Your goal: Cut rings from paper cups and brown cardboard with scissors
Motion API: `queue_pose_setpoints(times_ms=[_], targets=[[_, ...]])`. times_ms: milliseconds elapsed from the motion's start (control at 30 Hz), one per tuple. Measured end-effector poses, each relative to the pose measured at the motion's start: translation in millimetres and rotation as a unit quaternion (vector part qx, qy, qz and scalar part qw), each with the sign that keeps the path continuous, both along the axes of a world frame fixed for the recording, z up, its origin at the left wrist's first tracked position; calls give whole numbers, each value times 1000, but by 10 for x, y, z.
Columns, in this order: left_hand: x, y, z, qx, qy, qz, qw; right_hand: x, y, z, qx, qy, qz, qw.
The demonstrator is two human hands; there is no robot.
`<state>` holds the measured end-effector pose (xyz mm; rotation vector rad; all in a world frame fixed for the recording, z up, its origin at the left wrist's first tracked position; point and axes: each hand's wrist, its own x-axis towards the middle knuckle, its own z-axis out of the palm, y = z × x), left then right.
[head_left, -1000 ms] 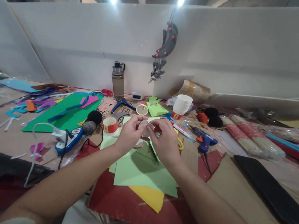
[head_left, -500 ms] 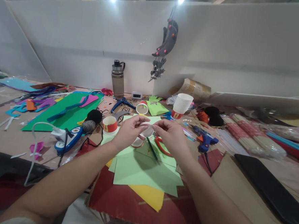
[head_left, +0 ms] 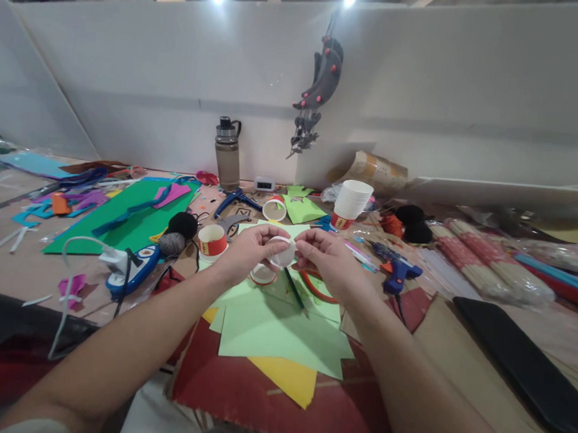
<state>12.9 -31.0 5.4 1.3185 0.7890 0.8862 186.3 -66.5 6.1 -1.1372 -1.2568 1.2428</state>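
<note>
Over the light green paper sheets, my left hand pinches a small white paper disc between thumb and fingers. My right hand is closed at the disc's right edge, its thumb and fingertips gripping the rim. Just below the disc, partly covered by my left hand, is a cut paper cup piece. A dark green pencil lies slanting on the sheets. Beside it, an orange-red loop, seemingly a scissors handle, is partly hidden under my right hand.
A red and white paper cup stands left, and a stack of cups behind right. To the right lie a blue glue gun and a black phone-like slab. A water bottle stands by the wall; a power strip lies left.
The white disc has tilted to show more of its flat face, and my right fingertips have shifted slightly along its edge. The things on the table stay put.
</note>
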Motion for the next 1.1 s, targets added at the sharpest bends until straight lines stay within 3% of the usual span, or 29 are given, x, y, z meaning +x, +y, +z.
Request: queue_pose_setpoints(times_ms=[67, 133, 200, 300, 367, 433, 567, 733, 800, 867, 967, 1100], targets=[[-17, 26, 13, -10, -34, 29, 999, 31, -1, 10, 44, -66, -37, 996], [-52, 69, 28, -13, -68, 48, 996, 92, -7, 29, 97, -233, -75, 965], [-99, 124, 43, -12, -95, 65, 993, 149, -25, 44, 113, -455, -81, 880], [-168, 200, 63, -17, -134, 98, 986, 168, -78, 33, 16, -660, -4, 751], [-202, 233, 78, -19, -153, 112, 982, 143, -118, -6, -7, -719, 51, 693], [-228, 252, 96, -21, -161, 118, 980, 122, -140, -60, 9, -744, 69, 665], [-288, 292, 128, -27, -180, 136, 974, 138, -112, -142, 43, -761, 31, 647], [-368, 379, 135, -36, -212, 141, 966, 132, -69, -100, -47, -760, 54, 646], [-385, 403, 134, -35, -209, 149, 966, 117, -66, -74, -53, -749, 43, 659], [-394, 414, 137, -25, -201, 159, 966, 123, -57, -64, -47, -720, 12, 692], [-399, 412, 147, 6, -196, 174, 965, 186, -15, -88, 46, -659, -66, 748], [-387, 389, 151, 15, -180, 179, 967, 257, 45, -163, 207, -587, -94, 777]])
